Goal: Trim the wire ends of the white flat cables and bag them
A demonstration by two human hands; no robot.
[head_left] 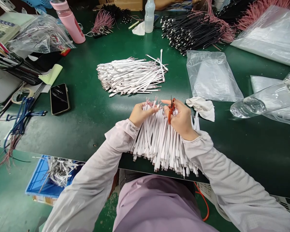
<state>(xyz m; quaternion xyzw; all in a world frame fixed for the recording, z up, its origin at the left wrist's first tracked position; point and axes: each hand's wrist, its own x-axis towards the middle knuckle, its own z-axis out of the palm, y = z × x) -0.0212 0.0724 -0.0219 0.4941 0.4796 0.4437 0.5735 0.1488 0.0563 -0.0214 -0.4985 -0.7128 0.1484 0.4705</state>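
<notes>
Looks forward and down from head height onto a green worktable (91,109), close over the left hand (141,113) and right hand (181,117) at its near edge, reaching past them to the far side's cable heaps (193,30).

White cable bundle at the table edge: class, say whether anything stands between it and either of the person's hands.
Nothing visible does. The left hand grips the white cable bundle at its wire ends; the right hand, holding orange-handled cutters, rests directly on it.
</notes>
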